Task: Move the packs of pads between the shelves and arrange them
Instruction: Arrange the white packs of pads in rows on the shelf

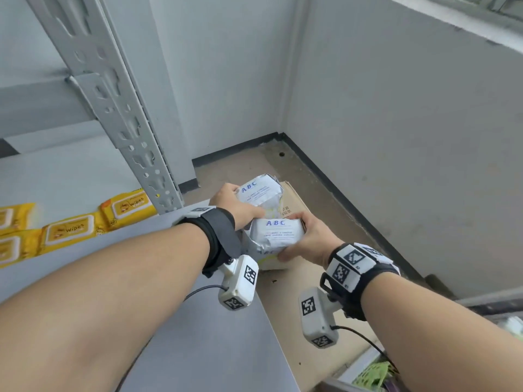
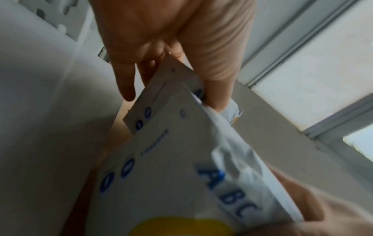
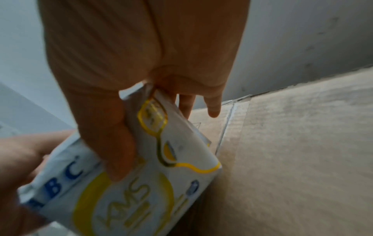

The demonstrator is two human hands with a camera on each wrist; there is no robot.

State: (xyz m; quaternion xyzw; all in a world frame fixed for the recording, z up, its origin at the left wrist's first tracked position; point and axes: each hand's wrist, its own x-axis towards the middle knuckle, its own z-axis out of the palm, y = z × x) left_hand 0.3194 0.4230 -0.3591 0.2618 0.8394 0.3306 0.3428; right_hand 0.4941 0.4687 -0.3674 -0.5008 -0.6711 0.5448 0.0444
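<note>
Two white packs of pads with blue "ABC" print are held past the right end of the shelf, above the floor. My left hand point(image 1: 244, 202) grips the farther pack point(image 1: 260, 190), thumb on one side and fingers on the other. My right hand point(image 1: 291, 236) grips the nearer pack point(image 1: 276, 234), which touches the farther one. In the left wrist view, the left hand point(image 2: 173, 102) pinches its pack point(image 2: 161, 102) behind the nearer pack point(image 2: 171, 183). The right wrist view shows the right hand point(image 3: 161, 143) with its thumb across a yellow-ringed pack point(image 3: 177, 159).
Yellow wipes packs point(image 1: 68, 230) lie on the grey shelf point(image 1: 198, 321) at the left, beside a perforated metal post point(image 1: 121, 120). A cardboard box point(image 1: 294, 202) sits on the floor under the packs. Walls close in behind and to the right. A green basket point(image 1: 373, 374) is at the lower right.
</note>
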